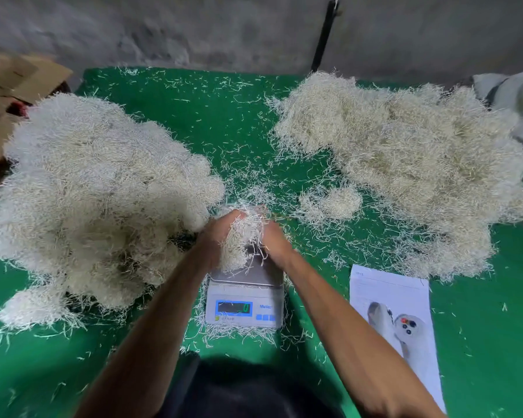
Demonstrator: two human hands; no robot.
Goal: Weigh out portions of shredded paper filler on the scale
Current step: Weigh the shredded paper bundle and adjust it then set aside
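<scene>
Shredded paper clump (242, 236) held between left hand (214, 233) and right hand (274, 241), just above scale (244, 297) platform. Fingers of both curled round clump. Display reads 0. Large pile (94, 191) left, second pile (405, 164) far right on green table (218, 122). Printed sheet (396, 315) near right.

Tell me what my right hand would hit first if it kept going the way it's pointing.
Most likely nothing solid: the right hand points away from you, so beyond the clump of shredded paper it holds lie only loose shreds on the green mat. Depth is unclear.
</scene>
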